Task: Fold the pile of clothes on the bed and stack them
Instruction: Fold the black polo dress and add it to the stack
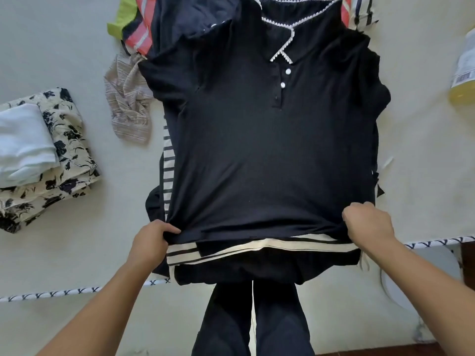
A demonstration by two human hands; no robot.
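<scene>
**Black polo spread flat, both hem corners gripped**

A black polo shirt [270, 150] with white-trimmed collar and two white buttons lies face up across the pale bed [64, 47], covering a striped garment [257, 249] and other unfolded clothes. A folded stack [43, 155] of floral and white pieces sits well apart at the left. The left hand [151, 238] pinches the hem's left corner with curled fingers; the right hand [367, 220] grips the right corner, knuckles up.
</scene>
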